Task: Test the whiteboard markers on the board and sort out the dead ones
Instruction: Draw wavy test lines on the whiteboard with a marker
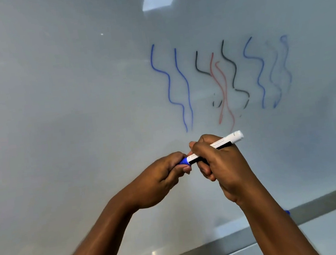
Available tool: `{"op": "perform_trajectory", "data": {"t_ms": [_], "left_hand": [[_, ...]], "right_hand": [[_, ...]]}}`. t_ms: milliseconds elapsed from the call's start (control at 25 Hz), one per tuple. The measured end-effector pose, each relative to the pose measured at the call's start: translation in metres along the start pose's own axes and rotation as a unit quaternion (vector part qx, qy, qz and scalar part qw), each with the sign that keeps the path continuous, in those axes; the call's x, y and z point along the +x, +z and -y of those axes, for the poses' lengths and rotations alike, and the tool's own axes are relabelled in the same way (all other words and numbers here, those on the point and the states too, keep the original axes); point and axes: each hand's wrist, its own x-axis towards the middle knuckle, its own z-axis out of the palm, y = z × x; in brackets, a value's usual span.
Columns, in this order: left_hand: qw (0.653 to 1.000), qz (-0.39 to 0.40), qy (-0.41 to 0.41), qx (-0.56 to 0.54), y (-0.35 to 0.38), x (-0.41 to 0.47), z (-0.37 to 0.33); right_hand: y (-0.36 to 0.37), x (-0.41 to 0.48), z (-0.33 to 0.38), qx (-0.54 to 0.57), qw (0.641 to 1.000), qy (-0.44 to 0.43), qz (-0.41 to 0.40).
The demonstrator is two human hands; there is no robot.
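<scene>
Two grips meet on one marker before a scribbled whiteboard.

Wavy test lines in blue, black and red run down the whiteboard, the rightmost blue ones faint. A ceiling light's reflection glares above and a metal ledge crosses below, where the right forearm hides most of a small blue object. The marker, white-barrelled with a black band, lies tilted just under the lines. The right grip curls round its barrel and the left grip pinches its blue end.
</scene>
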Motion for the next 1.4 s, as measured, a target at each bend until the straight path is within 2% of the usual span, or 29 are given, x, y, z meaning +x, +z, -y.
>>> {"op": "perform_trajectory", "data": {"t_ms": [280,480,800,1000,1280,1400], "left_hand": [[0.985,-0.017,0.076,0.157,-0.040,0.005,-0.027],[0.960,-0.055,0.117,0.250,-0.056,0.002,-0.022],[0.927,-0.101,0.165,0.321,-0.054,0.007,-0.015],[0.894,-0.134,0.204,0.375,-0.048,0.016,-0.011],[0.899,-0.114,0.210,0.367,-0.041,0.018,-0.009],[0.865,-0.128,0.269,0.403,-0.042,0.017,-0.007]], "right_hand": [[0.015,0.006,0.032,0.020,0.998,-0.066,0.000],[0.028,0.009,0.036,0.051,0.994,-0.097,-0.005],[0.032,0.006,0.026,0.073,0.987,-0.141,-0.031],[0.028,0.001,0.021,0.080,0.982,-0.165,-0.046],[0.017,0.000,0.013,0.038,0.983,-0.181,-0.018],[0.014,-0.004,0.012,0.007,0.979,-0.204,-0.001]]}}
